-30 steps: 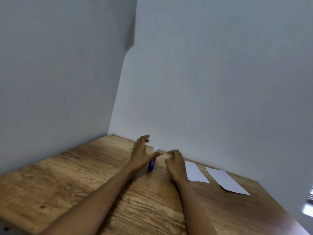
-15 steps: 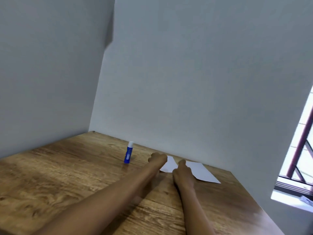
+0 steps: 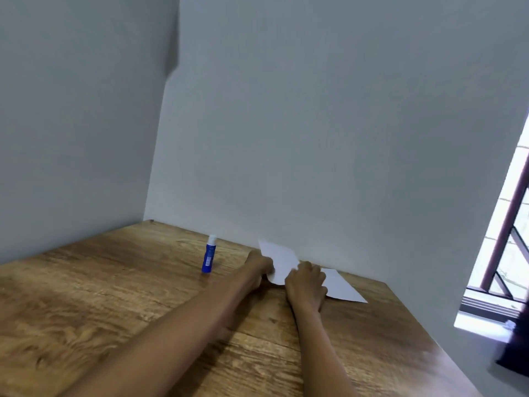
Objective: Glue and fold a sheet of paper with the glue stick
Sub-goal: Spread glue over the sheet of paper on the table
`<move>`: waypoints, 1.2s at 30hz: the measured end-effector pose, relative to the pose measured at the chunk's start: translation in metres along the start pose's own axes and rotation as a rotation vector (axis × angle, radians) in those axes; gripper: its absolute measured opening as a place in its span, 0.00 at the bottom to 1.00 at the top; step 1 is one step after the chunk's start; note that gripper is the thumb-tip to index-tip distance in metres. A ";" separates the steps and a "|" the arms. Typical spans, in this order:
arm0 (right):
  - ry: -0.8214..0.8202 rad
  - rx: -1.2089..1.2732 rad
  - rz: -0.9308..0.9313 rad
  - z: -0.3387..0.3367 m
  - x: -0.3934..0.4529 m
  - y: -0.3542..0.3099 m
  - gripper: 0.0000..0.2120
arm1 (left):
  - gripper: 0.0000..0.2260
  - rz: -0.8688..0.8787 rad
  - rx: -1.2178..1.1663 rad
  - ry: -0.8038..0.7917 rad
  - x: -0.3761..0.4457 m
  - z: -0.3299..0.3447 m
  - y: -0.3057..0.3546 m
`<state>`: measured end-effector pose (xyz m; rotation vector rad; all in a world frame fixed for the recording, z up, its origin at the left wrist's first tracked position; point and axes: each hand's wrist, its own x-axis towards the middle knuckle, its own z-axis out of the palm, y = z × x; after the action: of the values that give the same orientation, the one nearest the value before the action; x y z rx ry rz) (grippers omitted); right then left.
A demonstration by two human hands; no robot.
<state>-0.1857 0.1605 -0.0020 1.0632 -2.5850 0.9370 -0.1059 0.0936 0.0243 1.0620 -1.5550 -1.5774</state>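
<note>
Taking the glue stick (image 3: pixel 209 257) as the landmark, the nearest things are the 2 hands, both reaching to its right over the wooden table (image 3: pixel 120 305). The left hand (image 3: pixel 256 267), just right of the stick, has its fingers closed on the left edge of a paper sheet (image 3: pixel 279 260), whose far corner lifts off the wood; the right hand (image 3: pixel 306 283) rests curled at that sheet's right edge, though I cannot tell whether it pinches or only presses. A second sheet (image 3: pixel 342 287) lies flat farther right, partly under that hand. The risks: the thin lifted sheet may crease or slip from an uneven pull, the right hand may drag the second sheet along, and the left forearm could topple the upright, capped stick. Count: 2 hands, 2 sheets, 1 glue stick.
</note>
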 end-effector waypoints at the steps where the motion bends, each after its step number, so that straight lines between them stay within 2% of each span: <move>1: 0.012 0.082 0.049 -0.002 0.002 -0.001 0.18 | 0.17 0.003 -0.008 -0.052 -0.007 -0.005 0.001; 4: -0.097 0.541 0.162 -0.010 0.003 -0.007 0.22 | 0.17 0.018 0.030 -0.208 -0.025 -0.033 0.007; 6: -0.170 0.699 0.143 -0.012 -0.002 -0.018 0.21 | 0.16 0.017 0.069 -0.298 -0.038 -0.061 0.012; 8: -0.180 0.709 0.080 -0.015 -0.010 -0.034 0.18 | 0.15 -0.011 0.105 -0.372 -0.050 -0.092 0.015; 10: -0.238 0.699 0.014 -0.014 -0.021 -0.050 0.17 | 0.15 -0.030 0.163 -0.358 -0.060 -0.130 0.017; 12: -0.341 0.641 -0.029 -0.012 -0.035 -0.060 0.16 | 0.18 -0.012 0.272 -0.256 -0.064 -0.168 0.013; 15: -0.446 0.477 -0.075 -0.008 -0.053 -0.066 0.15 | 0.11 0.067 0.406 -0.052 -0.065 -0.203 -0.005; 17: -0.450 0.365 -0.104 -0.004 -0.059 -0.067 0.14 | 0.10 0.135 0.461 -0.015 -0.066 -0.207 -0.019; 21: -0.419 0.145 -0.168 0.003 -0.051 -0.067 0.14 | 0.07 0.387 0.831 -0.099 -0.058 -0.207 -0.031; 23: -0.376 0.050 -0.199 0.005 -0.043 -0.072 0.17 | 0.08 0.440 0.868 -0.193 -0.055 -0.210 -0.030; 26: -0.362 0.145 -0.221 0.011 -0.036 -0.091 0.20 | 0.09 0.497 0.922 -0.287 -0.046 -0.214 -0.030; 31: -0.515 0.340 -0.215 0.034 -0.037 -0.121 0.23 | 0.10 0.591 1.016 -0.334 -0.034 -0.216 -0.037; 34: -0.479 0.463 -0.200 0.046 -0.037 -0.123 0.10 | 0.11 0.615 1.011 -0.326 -0.030 -0.214 -0.039; 36: -0.452 0.509 -0.186 0.050 -0.035 -0.120 0.08 | 0.11 0.631 1.021 -0.313 -0.027 -0.212 -0.041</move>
<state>-0.0750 0.0840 0.0029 1.7952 -2.5629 1.4991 0.0987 0.0257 -0.0052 0.6448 -2.6834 -0.4754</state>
